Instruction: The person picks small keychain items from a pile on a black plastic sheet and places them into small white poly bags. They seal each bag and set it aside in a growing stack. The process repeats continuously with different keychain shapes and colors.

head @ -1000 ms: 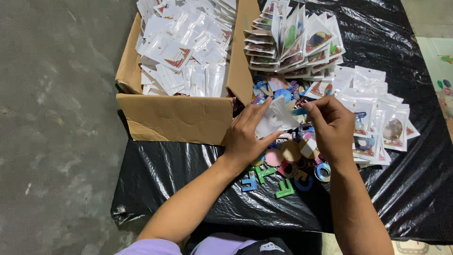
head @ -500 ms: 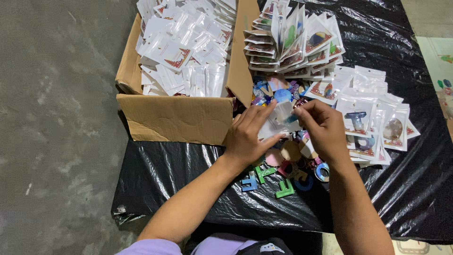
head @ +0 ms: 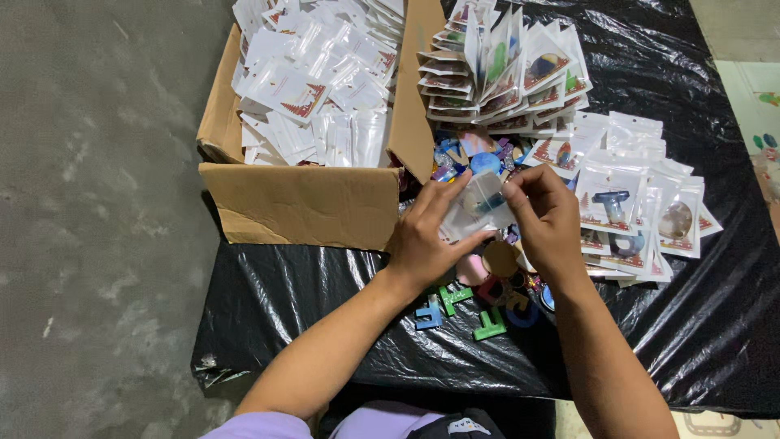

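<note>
Over the black plastic sheet [head: 666, 341], seen from the head camera, both hands meet on one small clear pouch [head: 481, 205] with a white top. The left hand [head: 426, 240] pinches its lower left side with thumb and fingers, and the right hand [head: 546, 218] grips its right edge, so the pouch is clamped between them, above a heap of loose coloured charms [head: 479, 297]. Something blue shows through the pouch, but its shape is too blurred to tell. The pouch's long axis runs from lower left to upper right, tilted, with the white end toward the lower left as far as can be made out.

To the left stands an open cardboard box [head: 301, 203], brown, its near flap folded outward, filled with empty white-and-clear pouches [head: 317, 89] bearing a small red mark; their top rows are cut off by the frame edge. Beyond the hands, a fanned stack of filled pouches [head: 508, 69] stands on edge, with coloured pieces inside them. To the right, more filled pouches lie flat in overlapping rows [head: 634, 191], one holding a blue piece and one a round, pale piece.

Green and blue letter-shaped pieces [head: 455, 309] lie near the left wrist, partly hidden by the forearms. Grey concrete floor [head: 97, 219] fills the left side.
</note>
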